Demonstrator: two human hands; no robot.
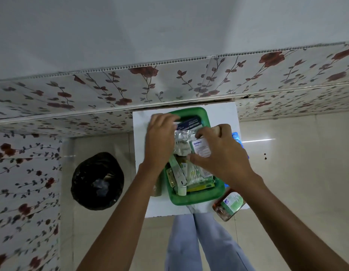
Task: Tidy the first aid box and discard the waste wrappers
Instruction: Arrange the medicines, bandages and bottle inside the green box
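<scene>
A green plastic box [197,198] full of medical supplies sits on a small white table [224,114]. Both hands are over its middle. My left hand [161,141] grips a crumpled silver foil wrapper [182,140]. My right hand [218,153] holds a white "Optibex" medicine carton [202,147] beside the foil. A dark blue dressing pack [189,123] lies at the box's far end. Tubes, sachets and blister strips [181,173] fill the near end.
A bin lined with a black bag [97,180] stands on the floor left of the table. An amber bottle with a green label [229,204] lies at the table's near right corner. A blue object [237,137] shows behind my right hand. Floral-papered walls close in behind and left.
</scene>
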